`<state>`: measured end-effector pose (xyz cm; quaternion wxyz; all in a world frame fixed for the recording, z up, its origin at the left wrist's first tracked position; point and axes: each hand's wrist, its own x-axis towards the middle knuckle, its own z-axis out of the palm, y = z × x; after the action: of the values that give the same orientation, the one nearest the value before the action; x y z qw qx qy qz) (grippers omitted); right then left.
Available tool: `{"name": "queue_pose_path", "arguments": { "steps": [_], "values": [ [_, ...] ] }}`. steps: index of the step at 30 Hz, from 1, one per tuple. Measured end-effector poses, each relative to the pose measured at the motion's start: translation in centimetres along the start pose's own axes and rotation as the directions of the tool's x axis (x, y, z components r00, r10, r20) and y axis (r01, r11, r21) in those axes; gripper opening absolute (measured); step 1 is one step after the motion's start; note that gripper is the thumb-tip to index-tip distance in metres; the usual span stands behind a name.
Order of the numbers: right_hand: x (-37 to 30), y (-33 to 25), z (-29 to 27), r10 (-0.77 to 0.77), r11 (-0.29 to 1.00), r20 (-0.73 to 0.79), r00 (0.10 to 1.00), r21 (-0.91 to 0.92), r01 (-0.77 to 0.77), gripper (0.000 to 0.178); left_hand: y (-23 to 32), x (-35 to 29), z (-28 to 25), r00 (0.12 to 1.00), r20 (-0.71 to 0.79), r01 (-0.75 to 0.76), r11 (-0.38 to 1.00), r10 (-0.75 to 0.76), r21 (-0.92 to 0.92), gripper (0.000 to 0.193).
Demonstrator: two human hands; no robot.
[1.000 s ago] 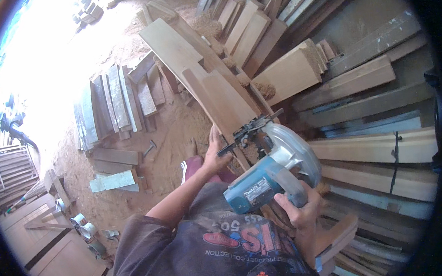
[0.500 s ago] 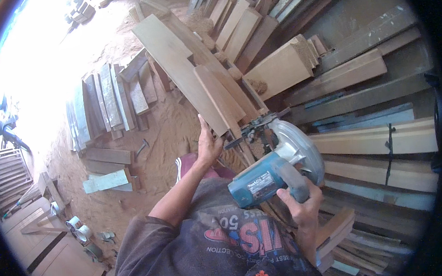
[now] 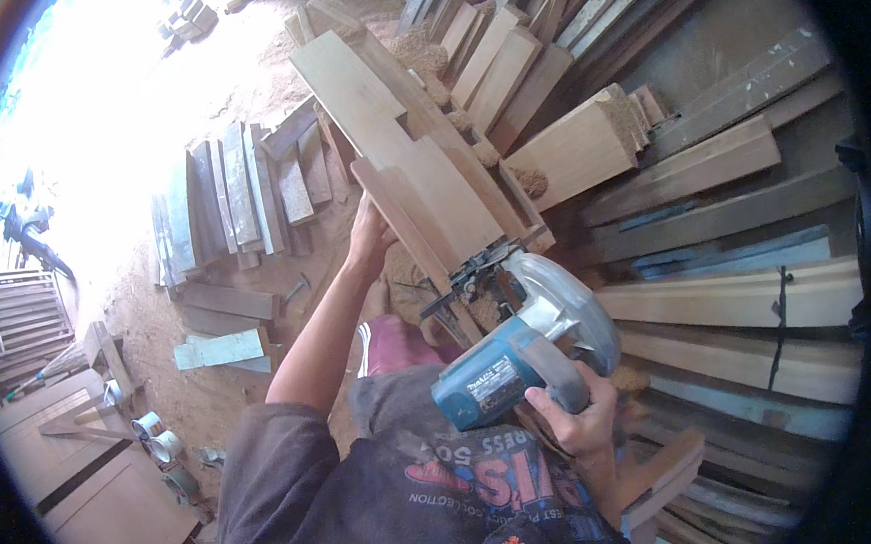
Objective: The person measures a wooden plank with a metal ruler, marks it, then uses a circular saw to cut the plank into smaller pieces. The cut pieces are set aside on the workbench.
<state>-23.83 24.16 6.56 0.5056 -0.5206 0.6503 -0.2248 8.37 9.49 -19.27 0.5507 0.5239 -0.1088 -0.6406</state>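
My right hand (image 3: pixel 583 414) is closed round the rear handle of a teal circular saw (image 3: pixel 480 376). The saw's silver blade guard (image 3: pixel 573 304) faces right, and its base meets the near end of the boards. My left hand (image 3: pixel 368 238) grips the left edge of a narrow wooden board (image 3: pixel 398 220), its fingers partly hidden beneath. That board lies slanted along the left side of a wider pale plank (image 3: pixel 436 188). Behind them a notched pale board (image 3: pixel 347 87) rests on a long wooden support.
Stacked planks (image 3: pixel 722 296) fill the right side. A thick sawdust-topped timber block (image 3: pixel 577 151) stands beside the work. Upright offcuts (image 3: pixel 239 189) and a hammer (image 3: pixel 295 287) lie on the sandy floor at left. Panels (image 3: pixel 123 515) and tape rolls (image 3: pixel 164 444) are at lower left.
My left hand has moved farther up the narrow board, which has shifted left off the wider plank. The saw sits slightly left and lower in view, still in my right hand.
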Motion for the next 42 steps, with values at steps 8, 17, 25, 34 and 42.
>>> {"name": "queue_pose_path", "arguments": {
  "steps": [8, 17, 25, 34, 42],
  "values": [
    [-1.4, -1.3, -0.8, 0.022, 1.000, -0.196, 0.980, -0.007, -0.023, 0.026, -2.6, 1.6, 4.8, 0.877, -0.119, -0.367, 0.809, 0.465, 0.459, 0.077],
    [-0.1, -0.5, -2.1, 0.006, 1.000, -0.206, 0.979, -0.010, -0.008, 0.025, -4.2, 2.3, 6.0, 0.828, -0.231, -0.300, 0.752, 0.511, 0.587, 0.083],
    [0.2, -1.1, -2.4, 0.035, 0.995, -0.127, 0.991, -0.089, -0.047, 0.029, -4.1, 4.3, 6.7, 0.843, -0.244, -0.258, 0.759, 0.479, 0.597, 0.076],
    [2.1, -0.2, -2.9, 0.059, 0.996, 0.086, 0.995, -0.065, -0.054, 0.034, -3.1, -5.6, 1.2, 0.991, -0.066, 0.126, 0.982, -0.118, 0.140, 0.089],
    [2.7, 1.5, -2.0, -0.097, 0.994, 0.073, 0.993, -0.049, 0.100, 0.032, -4.1, -10.7, 6.6, 0.982, 0.190, -0.042, 0.974, -0.001, 0.223, 0.094]
  ]
}}
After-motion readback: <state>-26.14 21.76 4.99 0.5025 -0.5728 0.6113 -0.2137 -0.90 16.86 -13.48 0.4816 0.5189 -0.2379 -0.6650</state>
